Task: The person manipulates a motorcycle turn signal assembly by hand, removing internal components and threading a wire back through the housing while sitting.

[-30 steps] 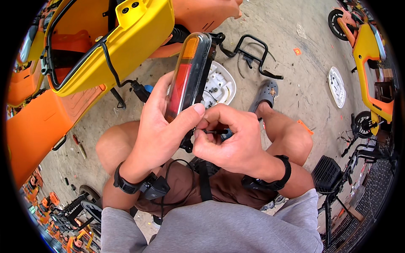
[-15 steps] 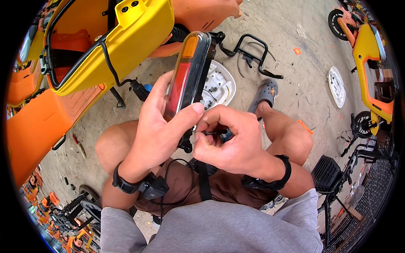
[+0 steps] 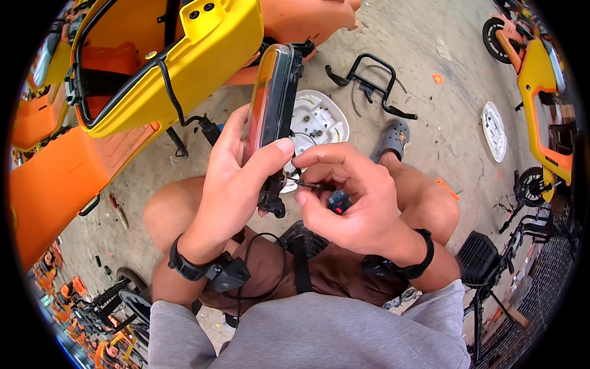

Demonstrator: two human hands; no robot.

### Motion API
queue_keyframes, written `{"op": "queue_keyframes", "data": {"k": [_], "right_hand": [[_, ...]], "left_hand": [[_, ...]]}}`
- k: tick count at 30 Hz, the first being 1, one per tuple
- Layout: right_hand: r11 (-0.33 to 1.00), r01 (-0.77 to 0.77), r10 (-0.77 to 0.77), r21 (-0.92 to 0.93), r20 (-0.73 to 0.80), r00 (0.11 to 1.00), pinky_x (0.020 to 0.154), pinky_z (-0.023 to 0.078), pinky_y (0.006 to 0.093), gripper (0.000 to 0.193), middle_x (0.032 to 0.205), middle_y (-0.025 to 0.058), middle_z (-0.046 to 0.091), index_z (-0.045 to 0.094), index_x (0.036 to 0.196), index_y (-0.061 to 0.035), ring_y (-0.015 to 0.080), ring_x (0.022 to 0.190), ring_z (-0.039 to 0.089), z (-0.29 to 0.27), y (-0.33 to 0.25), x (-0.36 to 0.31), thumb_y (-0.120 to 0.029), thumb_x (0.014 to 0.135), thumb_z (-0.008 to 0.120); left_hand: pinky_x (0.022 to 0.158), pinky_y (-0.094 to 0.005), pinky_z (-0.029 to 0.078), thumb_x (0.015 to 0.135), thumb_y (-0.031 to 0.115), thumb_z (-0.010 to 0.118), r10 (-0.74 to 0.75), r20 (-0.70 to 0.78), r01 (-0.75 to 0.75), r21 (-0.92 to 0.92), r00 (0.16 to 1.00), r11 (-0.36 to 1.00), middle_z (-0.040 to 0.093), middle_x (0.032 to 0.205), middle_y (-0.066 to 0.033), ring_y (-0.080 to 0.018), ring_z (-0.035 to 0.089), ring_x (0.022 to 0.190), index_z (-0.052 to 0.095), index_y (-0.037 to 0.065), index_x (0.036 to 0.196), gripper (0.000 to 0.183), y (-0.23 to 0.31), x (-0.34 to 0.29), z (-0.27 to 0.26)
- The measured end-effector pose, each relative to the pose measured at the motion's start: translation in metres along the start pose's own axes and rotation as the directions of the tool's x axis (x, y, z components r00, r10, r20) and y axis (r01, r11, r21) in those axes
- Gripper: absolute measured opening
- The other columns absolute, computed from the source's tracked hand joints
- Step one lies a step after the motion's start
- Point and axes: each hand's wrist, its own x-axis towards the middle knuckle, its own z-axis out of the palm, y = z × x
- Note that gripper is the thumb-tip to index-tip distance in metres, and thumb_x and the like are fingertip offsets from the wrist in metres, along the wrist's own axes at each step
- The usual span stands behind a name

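Note:
My left hand (image 3: 230, 178) is wrapped round a long vehicle tail light (image 3: 270, 101) with a red and amber lens and a black housing. The light stands tilted, its black bracket end low beside my palm. My right hand (image 3: 353, 197) is close to that lower end, fingers curled and the thumb and index tips apart. A thin dark piece (image 3: 310, 184), wire or shaft, runs from the light's bracket into its fingers. Under the right palm shows a dark blue and red object (image 3: 338, 202); whether the hand holds it I cannot tell.
A white tray-like cover (image 3: 329, 117) with small hardware in it lies on the floor beyond my hands. Past it lies a black tubular frame (image 3: 387, 92). A yellow scooter body (image 3: 209, 61) stands at left; another white cover (image 3: 493, 132) and a yellow scooter (image 3: 531, 92) are at right.
The tail light has turned so more of its black side shows, and its lens is narrower in view. My right hand's thumb and index have spread and shifted slightly right, away from the light.

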Motion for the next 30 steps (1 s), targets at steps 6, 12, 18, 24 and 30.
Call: {"op": "queue_keyframes", "data": {"k": [6, 12, 18, 24, 30], "right_hand": [[0.995, 0.079, -0.08, -0.059, -0.016, 0.997, 0.062, 0.05, 0.0185, 0.031, 0.092, 0.0081, 0.068, 0.056, 0.109, 0.0021, 0.0119, 0.085, 0.068, 0.0, 0.0043, -0.0029, 0.007, 0.08, 0.065], [0.979, 0.083, -0.089, -0.186, -0.028, 0.996, 0.048, 0.044, 0.0188, 0.023, 0.082, 0.0065, 0.071, 0.06, 0.099, -0.0001, 0.0036, 0.06, 0.059, -0.0033, 0.0061, -0.007, 0.002, 0.078, 0.07], [0.991, -0.039, 0.037, 0.127, 0.02, 0.999, 0.052, 0.045, 0.0181, 0.02, 0.089, 0.0045, 0.071, 0.06, 0.099, -0.0007, 0.003, 0.067, 0.061, -0.0032, 0.008, -0.0042, 0.003, 0.081, 0.069], [0.987, 0.05, -0.046, 0.154, -0.024, 0.999, 0.066, 0.054, 0.0231, 0.025, 0.094, 0.008, 0.069, 0.057, 0.105, 0.0012, 0.0123, 0.087, 0.069, 0.0012, 0.0083, -0.0041, 0.005, 0.083, 0.068], [0.993, -0.05, 0.053, 0.108, -0.023, 0.998, 0.073, 0.056, 0.0266, 0.023, 0.093, 0.0098, 0.069, 0.057, 0.105, 0.0027, 0.0162, 0.091, 0.07, -0.0007, 0.0018, -0.0061, 0.004, 0.085, 0.068]], "left_hand": [[0.049, -0.018, 0.041, 0.089, 0.016, 0.064, 0.026, -0.04, -0.026, -0.001, 0.999, 1.0, 0.056, 0.085, -0.0006, -0.0026, 0.052, 0.063, 0.041, -0.002, 0.129, 0.05, 0.0004, 0.0007, 0.007], [0.049, -0.0218, 0.043, 0.088, 0.02, 0.061, -0.015, -0.036, 0.016, 0.036, 0.999, 0.999, 0.054, 0.073, -0.0047, -0.0103, 0.053, 0.056, 0.039, -0.001, 0.133, 0.054, 0.0013, 0.0014, 0.004], [0.05, -0.0226, 0.045, 0.088, 0.018, 0.061, -0.018, -0.029, 0.018, 0.015, 0.999, 1.0, 0.054, 0.073, -0.0051, -0.0107, 0.055, 0.058, 0.04, 0.0, 0.131, 0.051, 0.0032, 0.0013, 0.0036], [0.052, -0.0226, 0.047, 0.088, 0.018, 0.061, 0.004, -0.058, -0.004, 0.012, 0.998, 1.0, 0.055, 0.074, -0.0053, -0.0109, 0.056, 0.06, 0.04, 0.001, 0.13, 0.05, 0.0001, 0.0023, 0.0023], [0.051, -0.0223, 0.046, 0.088, 0.019, 0.062, 0.002, -0.049, 0.0, 0.027, 0.999, 1.0, 0.056, 0.074, -0.0048, -0.0104, 0.057, 0.06, 0.041, 0.001, 0.131, 0.05, 0.0016, 0.0024, 0.0003]]}}
